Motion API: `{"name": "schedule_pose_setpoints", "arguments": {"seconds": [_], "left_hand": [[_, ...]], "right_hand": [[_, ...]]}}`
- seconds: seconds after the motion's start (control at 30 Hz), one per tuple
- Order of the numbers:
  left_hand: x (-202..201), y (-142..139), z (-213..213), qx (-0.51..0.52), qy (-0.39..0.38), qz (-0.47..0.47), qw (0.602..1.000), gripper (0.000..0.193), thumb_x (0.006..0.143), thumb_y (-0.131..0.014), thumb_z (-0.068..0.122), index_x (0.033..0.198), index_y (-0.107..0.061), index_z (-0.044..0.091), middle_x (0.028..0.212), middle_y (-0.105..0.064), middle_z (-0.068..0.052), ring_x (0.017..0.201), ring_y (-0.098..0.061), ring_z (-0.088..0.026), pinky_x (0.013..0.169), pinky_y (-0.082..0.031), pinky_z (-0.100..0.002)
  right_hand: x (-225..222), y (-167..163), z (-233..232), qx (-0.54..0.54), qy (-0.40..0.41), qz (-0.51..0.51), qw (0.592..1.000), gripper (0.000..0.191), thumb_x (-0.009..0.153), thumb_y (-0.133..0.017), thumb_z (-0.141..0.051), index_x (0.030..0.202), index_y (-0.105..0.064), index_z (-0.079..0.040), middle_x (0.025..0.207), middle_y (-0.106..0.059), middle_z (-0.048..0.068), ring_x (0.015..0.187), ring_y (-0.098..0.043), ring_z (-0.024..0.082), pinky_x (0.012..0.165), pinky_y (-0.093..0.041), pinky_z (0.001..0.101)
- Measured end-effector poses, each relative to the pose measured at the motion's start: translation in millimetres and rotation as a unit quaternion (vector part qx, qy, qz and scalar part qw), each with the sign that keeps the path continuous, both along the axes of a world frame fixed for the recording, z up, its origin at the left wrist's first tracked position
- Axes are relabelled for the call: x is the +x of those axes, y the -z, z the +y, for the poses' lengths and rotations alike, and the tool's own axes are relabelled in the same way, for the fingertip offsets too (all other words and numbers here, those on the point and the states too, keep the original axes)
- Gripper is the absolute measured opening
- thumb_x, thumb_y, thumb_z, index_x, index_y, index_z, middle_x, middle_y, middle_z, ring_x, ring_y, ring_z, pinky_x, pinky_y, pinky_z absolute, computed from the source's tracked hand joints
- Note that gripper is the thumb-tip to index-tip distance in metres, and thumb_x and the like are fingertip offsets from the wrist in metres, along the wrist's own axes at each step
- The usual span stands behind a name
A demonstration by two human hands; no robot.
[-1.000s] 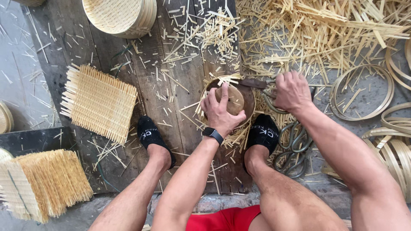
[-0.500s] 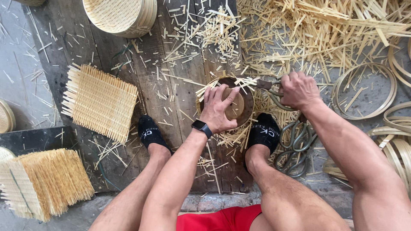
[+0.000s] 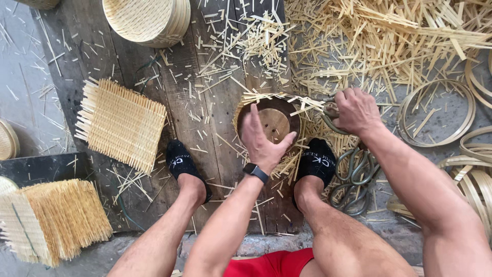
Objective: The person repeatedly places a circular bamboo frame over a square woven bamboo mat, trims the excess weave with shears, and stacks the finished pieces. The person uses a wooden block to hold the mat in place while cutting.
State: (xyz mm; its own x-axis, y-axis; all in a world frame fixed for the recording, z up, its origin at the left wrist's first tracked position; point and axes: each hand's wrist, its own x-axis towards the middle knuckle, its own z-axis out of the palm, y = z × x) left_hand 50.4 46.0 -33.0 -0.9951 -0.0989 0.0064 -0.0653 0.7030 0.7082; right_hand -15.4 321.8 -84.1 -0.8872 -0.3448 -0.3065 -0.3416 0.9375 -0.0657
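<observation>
Trimming a woven bamboo mat (image 3: pixel 266 102) over a round wooden form (image 3: pixel 271 123) on the plank floor (image 3: pixel 215 154).
Left hand (image 3: pixel 264 141) presses the form, fingers spread; right hand (image 3: pixel 356 110) grips shears (image 3: pixel 330 110). Next cut likely needs the form turned.

the mat (image 3: pixel 122 124) is pale straw yellow with a fine woven grid, its edges a fringe of loose strip ends. the stack (image 3: pixel 54 220) at lower left is a deeper golden tan, ribbed in close parallel lines. the basket (image 3: pixel 148 20) is cream with a tight weave. the disc (image 3: pixel 270 121) is dark brown around a lighter tan centre, ringed by pale yellow strips. the boards (image 3: pixel 205 149) are weathered grey-brown, streaked along the grain. the scraps (image 3: pixel 389 41) are light yellow. the hoops (image 3: pixel 435 113) are dull beige. the socks (image 3: pixel 180 163) are black with white lettering. the watch (image 3: pixel 255 172) is black. the shorts (image 3: pixel 271 264) are red. the scissors (image 3: pixel 353 177) have grey-green handles.
</observation>
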Motion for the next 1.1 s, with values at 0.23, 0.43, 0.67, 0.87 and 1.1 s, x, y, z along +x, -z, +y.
{"name": "schedule_pose_setpoints", "arguments": {"seconds": [0.23,0.43,0.67,0.87,1.1], "left_hand": [[2,8,1,-0.050,0.045,0.010,0.998,0.137,0.065,-0.091,0.032,0.164,0.000,0.005,0.152,-0.037,-0.029,0.138,-0.040,-0.046,0.117,-0.034,-0.056],[-2,2,-11,-0.115,0.099,-0.034,0.988,0.123,0.056,-0.088,0.033,0.157,-0.023,0.007,0.153,-0.038,-0.020,0.140,-0.037,-0.042,0.114,-0.030,-0.059],[-14,0,-19,-0.105,0.181,-0.038,0.977,0.106,0.058,-0.085,0.034,0.151,-0.038,0.014,0.150,-0.042,-0.013,0.137,-0.038,-0.038,0.114,-0.034,-0.058],[-18,-9,-28,-0.143,0.258,-0.080,0.952,0.101,0.056,-0.086,0.034,0.146,-0.044,0.020,0.151,-0.043,-0.006,0.137,-0.035,-0.038,0.106,-0.036,-0.057],[-28,-9,-39,-0.132,0.360,-0.087,0.919,0.097,0.059,-0.084,0.035,0.147,-0.046,0.022,0.153,-0.042,-0.004,0.140,-0.036,-0.036,0.110,-0.036,-0.058]], "right_hand": [[-11,-1,-39,0.030,-0.008,0.018,0.999,0.046,0.072,-0.071,-0.039,0.098,-0.066,-0.001,0.086,-0.065,0.014,0.081,-0.065,0.025,0.072,-0.057,0.0366],[-11,-4,-7,0.011,-0.010,-0.026,1.000,0.039,0.094,-0.064,-0.038,0.101,-0.067,0.000,0.092,-0.068,0.017,0.081,-0.065,0.025,0.072,-0.058,0.0380],[-15,5,-32,0.012,-0.032,0.014,0.999,0.040,0.085,-0.068,-0.037,0.101,-0.068,0.000,0.093,-0.069,0.017,0.084,-0.066,0.026,0.075,-0.058,0.0377],[-9,-1,-2,0.013,-0.019,-0.036,0.999,0.039,0.098,-0.061,-0.038,0.106,-0.067,0.000,0.096,-0.069,0.018,0.082,-0.066,0.025,0.073,-0.059,0.0376],[-11,19,-27,0.019,-0.049,0.041,0.998,0.026,0.080,-0.066,-0.023,0.099,-0.066,-0.004,0.093,-0.069,0.014,0.084,-0.065,0.022,0.078,-0.058,0.0345]]}}
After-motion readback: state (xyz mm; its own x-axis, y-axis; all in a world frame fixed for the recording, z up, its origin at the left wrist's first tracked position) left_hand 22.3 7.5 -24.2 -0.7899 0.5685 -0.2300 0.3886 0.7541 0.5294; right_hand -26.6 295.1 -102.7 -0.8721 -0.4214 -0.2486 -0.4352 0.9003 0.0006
